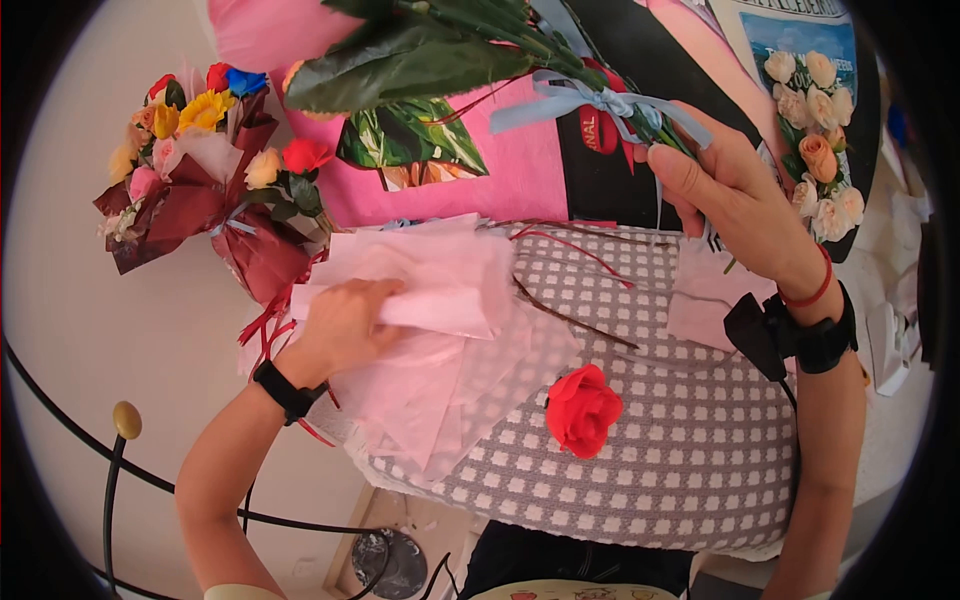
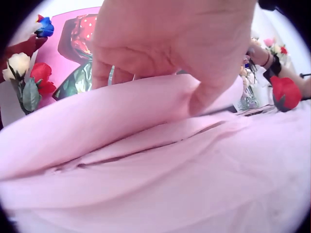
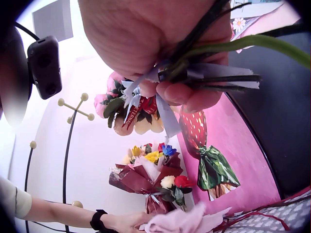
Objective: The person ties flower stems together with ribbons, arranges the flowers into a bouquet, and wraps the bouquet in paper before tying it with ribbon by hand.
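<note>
I watch remotely as the left hand (image 2: 165,41) grips a fold of pink paper (image 2: 104,119) from above. A red rose (image 2: 286,92) shows at right, a cream flower (image 2: 19,65) at left.

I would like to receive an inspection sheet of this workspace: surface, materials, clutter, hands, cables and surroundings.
Surface: grey-and-white patterned cloth; a pink and black printed surface lies beyond it.
Job's things: overlapping pink paper sheets; leafy flower bunch tied with a light blue ribbon; red rose on the cloth.
Clutter: dark twig and red cord near the paper.
Hands: left hand pinches the paper; right hand grips the bunch by its stems.
Cables: thin black cable below the right wrist.
Surroundings: maroon-wrapped bouquet at far left, pale roses at far right.
</note>
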{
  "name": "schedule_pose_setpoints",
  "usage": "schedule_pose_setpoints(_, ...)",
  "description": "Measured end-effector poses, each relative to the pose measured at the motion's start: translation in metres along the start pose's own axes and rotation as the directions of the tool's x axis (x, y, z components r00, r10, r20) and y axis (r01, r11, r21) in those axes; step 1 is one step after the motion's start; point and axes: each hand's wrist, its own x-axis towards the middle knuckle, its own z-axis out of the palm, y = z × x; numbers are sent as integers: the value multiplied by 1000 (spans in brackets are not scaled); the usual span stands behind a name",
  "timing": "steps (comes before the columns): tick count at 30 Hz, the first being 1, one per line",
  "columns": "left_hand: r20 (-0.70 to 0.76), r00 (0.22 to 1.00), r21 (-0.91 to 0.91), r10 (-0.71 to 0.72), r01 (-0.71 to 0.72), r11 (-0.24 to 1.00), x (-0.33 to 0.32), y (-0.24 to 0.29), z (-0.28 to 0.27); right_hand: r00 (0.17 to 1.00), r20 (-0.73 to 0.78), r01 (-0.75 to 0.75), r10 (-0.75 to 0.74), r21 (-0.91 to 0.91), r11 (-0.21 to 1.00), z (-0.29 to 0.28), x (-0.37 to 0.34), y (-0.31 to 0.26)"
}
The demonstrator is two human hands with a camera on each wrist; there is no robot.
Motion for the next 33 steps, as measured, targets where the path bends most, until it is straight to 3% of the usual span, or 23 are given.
schedule_pose_setpoints(1, -4, 1000, 1, 4, -4, 1000, 1, 0, 0, 1000, -4, 1, -1, -4, 1000, -2, 0, -1)
schedule_pose_setpoints(3, 81, 928, -81, 363, -357, 931, -2, -6, -2, 1000, -19, -8, 7, -32, 999, -3, 0, -4)
schedule_pose_setpoints(4, 237, 913, -197, 333, -290, 936, -2, -8, -6, 1000, -22, -9, 8, -30, 1000, -2, -1, -5)
schedule_pose_setpoints(8, 236, 910, -174, 342, -307, 936, -5, -10, -6, 999, -28, -35, 35, -19, 999, -2, 0, -7)
schedule_pose_setpoints(11, 114, 947, -54, 299, -294, 954, -4, -6, 11, 999, -7, -36, 36, -18, 999, -2, -1, -7)
schedule_pose_setpoints(13, -126, 964, -7, 235, -237, 971, 3, -12, 29, 1000, 0, -30, 30, -25, 999, -2, -1, -7)
schedule_pose_setpoints(17, -199, 971, -49, 134, -146, 988, 12, -28, 23, 1000, -16, -20, 20, -31, 999, -3, -1, -9)
schedule_pose_setpoints(19, -339, 940, 5, -40, 44, 999, 15, -45, 11, 999, -32, -14, 13, -45, 999, -4, -1, -10)
schedule_pose_setpoints(21, -444, 893, -103, -73, 30, 994, 9, -49, -20, 997, -70, -11, 9, -30, 999, -3, -2, -12)
schedule_pose_setpoints(23, -581, 810, -234, -77, -76, 969, 7, -58, -43, 998, -57, -13, 13, -6, 1000, -6, -1, -11)
schedule_pose_setpoints(25, -643, 765, -185, -38, -107, 977, 1, -53, -64, 999, -44, -12, 12, 18, 1000, -6, -1, -10)
schedule_pose_setpoints(27, -634, 772, -141, -44, -59, 988, -7, -45, -75, 998, -65, -13, 13, 0, 1000, -5, -1, -9)
schedule_pose_setpoints(33, -670, 742, -239, -9, -203, 949, -18, -30, -79, 999, -47, -16, 15, -1, 1000, -6, -1, -10)
